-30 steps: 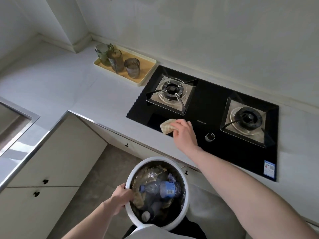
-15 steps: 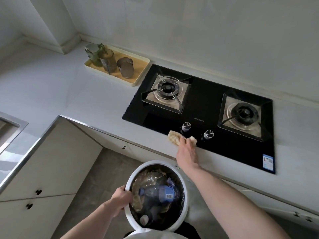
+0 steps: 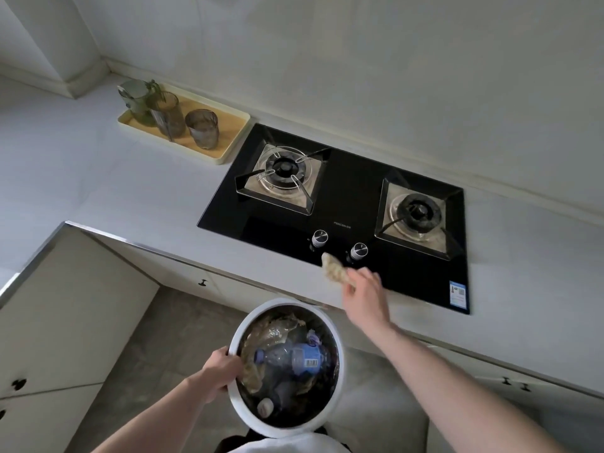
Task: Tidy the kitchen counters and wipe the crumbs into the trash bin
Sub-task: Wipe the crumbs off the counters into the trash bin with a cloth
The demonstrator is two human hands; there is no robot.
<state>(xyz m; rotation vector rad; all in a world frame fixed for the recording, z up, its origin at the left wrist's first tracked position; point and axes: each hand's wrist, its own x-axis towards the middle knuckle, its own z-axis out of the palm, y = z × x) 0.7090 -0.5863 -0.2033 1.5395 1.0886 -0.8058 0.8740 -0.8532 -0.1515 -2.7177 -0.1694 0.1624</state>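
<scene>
Cloth (image 3: 334,271): small, tan, soft and light; looked limp enough to fold under the fingers, so best bunched and pinched at one end, with the free end left to sweep. Lay at the front edge of the stove (image 3: 343,204), just before the two knobs (image 3: 340,245).
Right hand (image 3: 367,297): fingers curled round the near end of the cloth, pinching it; free end pointed up toward the knobs.
Trash bin (image 3: 287,367): round, white-rimmed, dark inside, part full; probably light but bulky, stiff at the rim, so the rim was the place to take hold. Held below the front edge of the bench (image 3: 98,178), left of the right hand.
Left hand (image 3: 222,371): gripped the bin's left rim, thumb over the edge, fingers curled round it.
Bin contents: a plastic bottle (image 3: 291,356) with a blue label, crumpled wrapping and a small cap; slippery and loose, likely to shift if the bin tipped.
Crumbs: none made out on the dark glass; too small to tell.
Tray (image 3: 228,152): yellow, at the back left, with a jug (image 3: 137,99) and two glasses (image 3: 183,122), fragile and well apart from the wiping.
Change from half a second before: cloth lifted and turned on end, where earlier pressed flat at the stove's front edge; hold on the bin rim unchanged.
</scene>
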